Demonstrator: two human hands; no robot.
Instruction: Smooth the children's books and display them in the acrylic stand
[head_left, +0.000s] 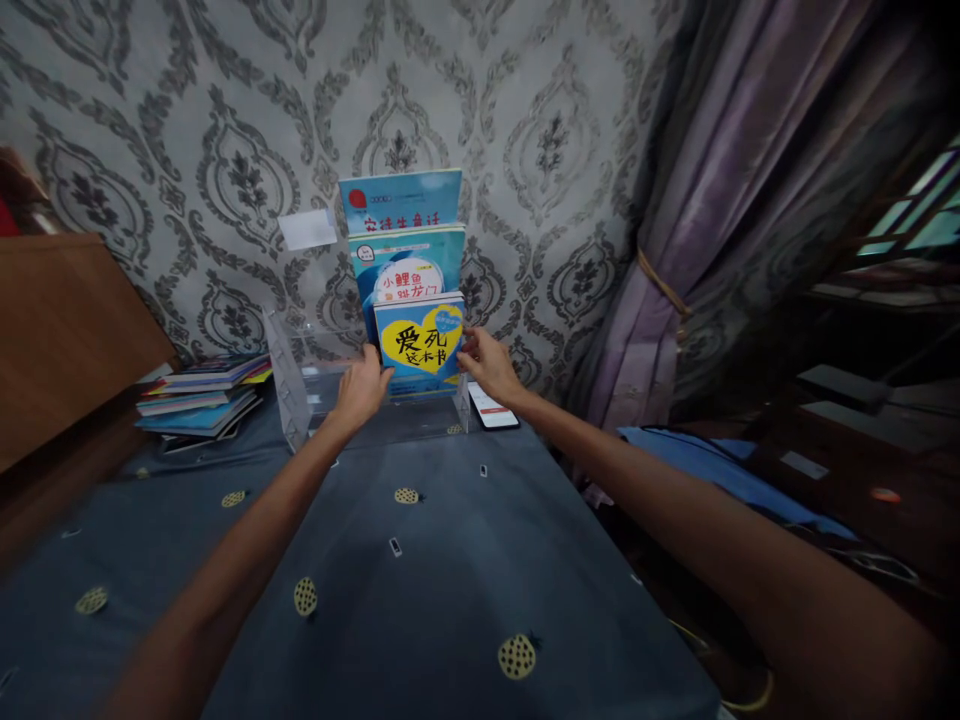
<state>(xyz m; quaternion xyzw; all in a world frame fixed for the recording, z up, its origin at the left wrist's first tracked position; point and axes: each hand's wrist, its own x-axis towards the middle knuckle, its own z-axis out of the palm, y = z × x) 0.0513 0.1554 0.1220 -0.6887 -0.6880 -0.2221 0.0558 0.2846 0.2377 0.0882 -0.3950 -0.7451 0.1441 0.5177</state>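
A small blue book with a yellow heart stands upright at the front of a clear tiered rack. My left hand is closed at its lower left edge, thumb toward the cover. My right hand pinches its right edge. Behind it rises a teal picture book, and behind that a taller blue book, each overlapped by the one in front. The rack's left side holds no books.
Left of the rack lies a stack of books beside a brown wooden panel. A phone rests right of the rack. A white label is near the wallpapered wall. A purple curtain hangs at right.
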